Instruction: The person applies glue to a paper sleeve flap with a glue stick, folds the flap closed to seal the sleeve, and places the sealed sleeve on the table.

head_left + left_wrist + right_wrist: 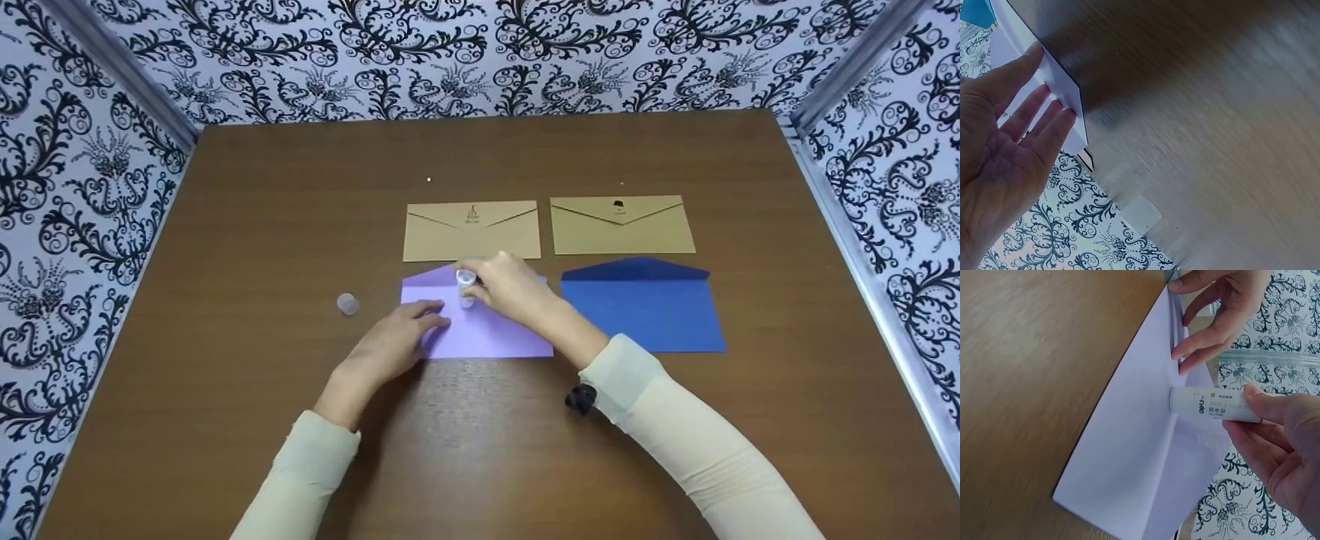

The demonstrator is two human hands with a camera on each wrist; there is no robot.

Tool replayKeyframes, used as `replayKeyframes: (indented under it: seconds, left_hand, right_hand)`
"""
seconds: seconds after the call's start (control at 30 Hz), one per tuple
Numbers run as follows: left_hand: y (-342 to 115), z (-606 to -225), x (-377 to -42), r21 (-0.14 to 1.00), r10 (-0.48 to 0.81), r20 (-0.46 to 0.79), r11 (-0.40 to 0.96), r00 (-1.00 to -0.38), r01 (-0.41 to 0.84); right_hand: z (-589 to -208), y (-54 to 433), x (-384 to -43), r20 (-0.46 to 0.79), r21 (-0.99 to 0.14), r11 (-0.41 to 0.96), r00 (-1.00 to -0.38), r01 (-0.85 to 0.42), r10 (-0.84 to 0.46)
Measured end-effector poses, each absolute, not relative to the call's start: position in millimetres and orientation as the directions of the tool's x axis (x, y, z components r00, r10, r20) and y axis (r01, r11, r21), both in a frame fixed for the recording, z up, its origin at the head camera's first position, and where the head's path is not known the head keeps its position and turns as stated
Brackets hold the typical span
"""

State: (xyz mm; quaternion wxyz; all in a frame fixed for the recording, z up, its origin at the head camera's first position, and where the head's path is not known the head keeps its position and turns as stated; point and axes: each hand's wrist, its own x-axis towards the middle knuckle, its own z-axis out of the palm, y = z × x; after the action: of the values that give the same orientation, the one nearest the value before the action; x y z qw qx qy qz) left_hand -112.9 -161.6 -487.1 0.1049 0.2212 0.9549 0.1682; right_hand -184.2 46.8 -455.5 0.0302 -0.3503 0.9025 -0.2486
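A purple envelope (495,334) lies on the table with its flap opened away from the person. The right hand (517,289) grips a white glue stick (1213,404) between thumb and fingers. Its end meets the envelope near the flap's fold line in the right wrist view. On the envelope's left side rests the left hand (394,336), fingers extended and fingertips on the paper. A whitish glue stick cap (347,304) stands on the table to the left, apart from both hands.
Right of the purple envelope lies a blue envelope (641,315), flap opened. Behind them are a tan envelope (472,236) with a boat print and a darker tan envelope (622,229) with a hat print, flaps folded down. Patterned walls (480,60) border the brown table (225,225).
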Motion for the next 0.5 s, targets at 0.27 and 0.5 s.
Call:
replayKeyframes:
  seconds: [0.27,0.5]
  left_hand:
    - [-161,-488,-114,0.379,0.455,-0.136,0.845,-0.88,0.378]
    - [-163,-487,-112,0.386,0.449,-0.133,0.845,-0.883,0.372]
  right_hand:
    - [-455,64,-187,0.106,-0.479,0.648,-0.772,-0.592,-0.627]
    - [-454,75,-183,0.124,-0.481,0.646,-0.775,-0.593,-0.619]
